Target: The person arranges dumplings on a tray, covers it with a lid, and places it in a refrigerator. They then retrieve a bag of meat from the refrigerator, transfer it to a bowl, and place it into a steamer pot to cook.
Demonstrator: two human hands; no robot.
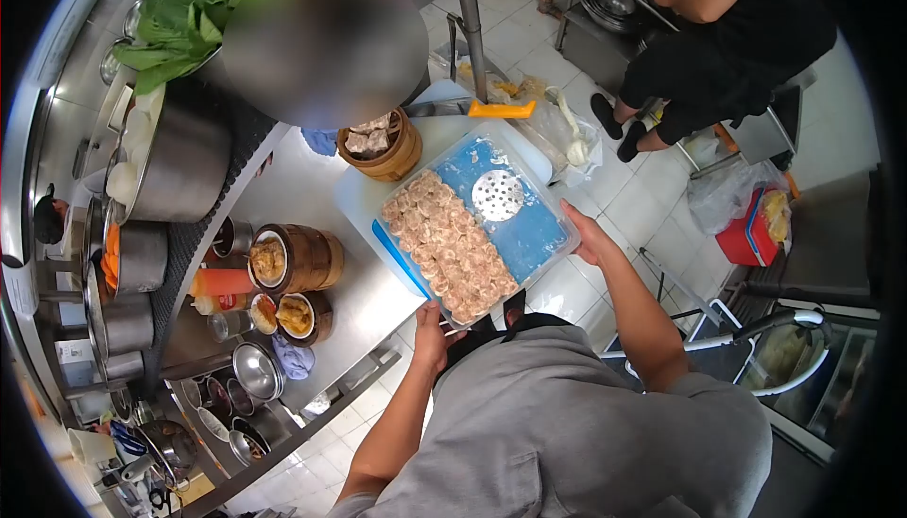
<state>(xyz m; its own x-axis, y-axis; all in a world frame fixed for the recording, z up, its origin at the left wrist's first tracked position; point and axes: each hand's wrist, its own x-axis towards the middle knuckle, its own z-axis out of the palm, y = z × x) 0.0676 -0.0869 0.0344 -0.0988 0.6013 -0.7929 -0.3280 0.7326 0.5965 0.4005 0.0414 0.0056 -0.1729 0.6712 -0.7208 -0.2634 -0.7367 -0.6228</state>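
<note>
Both my hands hold a clear plastic container (557, 239) with a blue base, tilted in view and partly over the steel counter. Rows of pale, meat-filled dumplings (444, 244) fill its left half. On the bare blue half lies a white perforated disc (498, 196). My left hand (433, 338) grips the near-left corner, thumb on the rim. My right hand (588, 234) is closed on the right side, its fingers partly hidden beneath. Just beyond the container stands a bamboo steamer (397, 154) with dumplings inside. An orange-handled knife (501, 109) lies past the far edge.
Bamboo steamers (316, 258) with small dishes and a sauce bottle (222, 282) stand on the steel counter (364, 286). Large pots (179, 154) line the left. Another person (727, 36) works at the upper right. A red bucket (751, 234) sits on the floor.
</note>
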